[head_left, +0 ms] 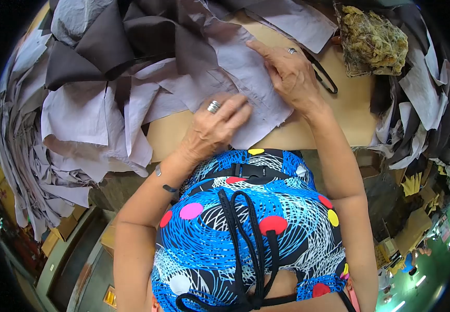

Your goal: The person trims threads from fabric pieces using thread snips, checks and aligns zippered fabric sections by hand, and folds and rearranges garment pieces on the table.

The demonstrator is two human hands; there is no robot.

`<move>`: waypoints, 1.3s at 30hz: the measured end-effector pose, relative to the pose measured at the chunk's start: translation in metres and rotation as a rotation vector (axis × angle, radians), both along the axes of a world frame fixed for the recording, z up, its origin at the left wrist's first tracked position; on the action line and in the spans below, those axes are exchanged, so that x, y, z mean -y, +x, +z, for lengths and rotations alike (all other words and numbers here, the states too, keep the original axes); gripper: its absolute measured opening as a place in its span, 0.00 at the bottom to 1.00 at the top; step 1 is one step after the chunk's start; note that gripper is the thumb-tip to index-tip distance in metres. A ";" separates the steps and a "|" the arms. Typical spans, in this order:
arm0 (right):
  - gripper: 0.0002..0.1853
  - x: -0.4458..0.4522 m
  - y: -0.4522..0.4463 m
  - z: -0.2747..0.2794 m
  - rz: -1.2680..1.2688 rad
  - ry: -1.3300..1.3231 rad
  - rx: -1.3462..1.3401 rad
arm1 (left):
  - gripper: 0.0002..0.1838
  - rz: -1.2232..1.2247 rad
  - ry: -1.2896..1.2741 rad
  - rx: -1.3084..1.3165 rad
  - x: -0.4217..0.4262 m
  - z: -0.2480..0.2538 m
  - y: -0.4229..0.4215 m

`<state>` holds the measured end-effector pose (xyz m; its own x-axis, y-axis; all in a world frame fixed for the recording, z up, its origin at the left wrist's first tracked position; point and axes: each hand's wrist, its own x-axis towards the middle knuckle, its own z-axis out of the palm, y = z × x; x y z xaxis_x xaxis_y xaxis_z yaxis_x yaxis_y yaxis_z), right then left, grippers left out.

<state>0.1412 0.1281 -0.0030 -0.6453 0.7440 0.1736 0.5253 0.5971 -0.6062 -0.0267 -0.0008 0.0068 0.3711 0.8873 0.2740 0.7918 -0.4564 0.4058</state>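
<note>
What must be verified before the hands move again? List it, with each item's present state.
1. Right hand set on the pale cloth: ok, its index finger extended over it.
2. Left hand grip: cannot tell, its fingers are blurred.
3. Pale cloth smooth: not ok, creases show near the left fingers.
4. Fibrous clump apart from the piece under the hands: ok, it sits off to the right.
5. Other cloth kept away: not ok, dark cloth is heaped against the piece.
6. Black loop beside the right wrist, whole object visible: cannot tell, part may be covered.
</note>
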 end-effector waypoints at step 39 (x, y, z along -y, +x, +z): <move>0.35 -0.010 -0.014 -0.004 0.081 -0.084 -0.144 | 0.17 -0.048 0.101 -0.173 -0.010 -0.007 -0.016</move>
